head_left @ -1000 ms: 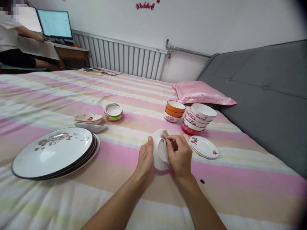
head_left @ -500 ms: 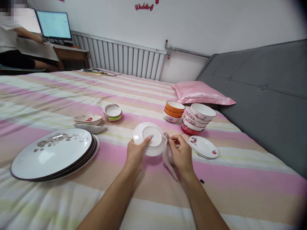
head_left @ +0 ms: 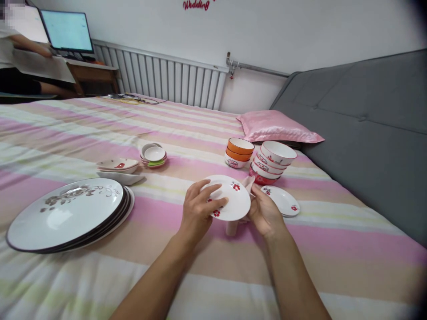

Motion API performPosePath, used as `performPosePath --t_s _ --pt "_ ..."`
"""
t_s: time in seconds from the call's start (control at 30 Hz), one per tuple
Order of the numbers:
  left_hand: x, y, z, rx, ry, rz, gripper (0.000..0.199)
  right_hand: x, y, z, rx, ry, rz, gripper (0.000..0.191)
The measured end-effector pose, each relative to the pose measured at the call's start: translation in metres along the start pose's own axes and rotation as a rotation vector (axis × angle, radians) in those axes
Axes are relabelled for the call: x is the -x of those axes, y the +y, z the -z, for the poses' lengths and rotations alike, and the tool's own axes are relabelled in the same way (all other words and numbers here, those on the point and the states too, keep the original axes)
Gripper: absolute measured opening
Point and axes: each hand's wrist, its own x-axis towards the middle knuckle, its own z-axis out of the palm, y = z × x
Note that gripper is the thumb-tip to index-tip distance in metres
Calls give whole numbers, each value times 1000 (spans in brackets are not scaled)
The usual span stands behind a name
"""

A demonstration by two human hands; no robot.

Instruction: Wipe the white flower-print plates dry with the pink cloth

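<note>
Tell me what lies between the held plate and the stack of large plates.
In the head view, the left hand comes first, its fingers on the held plate; from there, striped bedspread runs to the stack of large plates.

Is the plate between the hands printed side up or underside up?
Printed side up: the plate shows red flowers on its visible face, which the left hand partly covers.

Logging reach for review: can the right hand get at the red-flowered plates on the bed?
Probably: the plates lie close to the right hand, nothing visible between, though it holds the cloth.
</note>
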Motion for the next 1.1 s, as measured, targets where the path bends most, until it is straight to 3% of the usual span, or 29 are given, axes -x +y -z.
performPosePath --t_s 0.17,0.27,0.4,0.5,0.57,0.67,0.77,1.0,1.1 --pt "-1 2 1 -46 39 -34 27 7 -1 -2 146 -49 53 31" --pt "-3 5 3 82 117 140 39 7 2 -3 164 -61 50 36" --pt "-8 10 1 564 322 738 70 3 6 -2 103 -37 38 35" --pt "-15 18 -1 1149 281 1272 44 1 13 -4 84 -18 44 33" --pt "-19 24 1 1448 325 1500 31 1 18 -7 97 -4 60 33" --pt "-24 30 6 1725 473 1522 48 4 26 -13 158 -23 107 35" --pt "-24 32 11 1838 512 1459 58 5 29 -14 244 -23 161 36" --pt "-24 28 12 1785 565 1503 38 -6 9 6 505 156 421 35" --pt "-23 25 11 1712 616 1522 31 -6 -4 13 499 177 365 40"
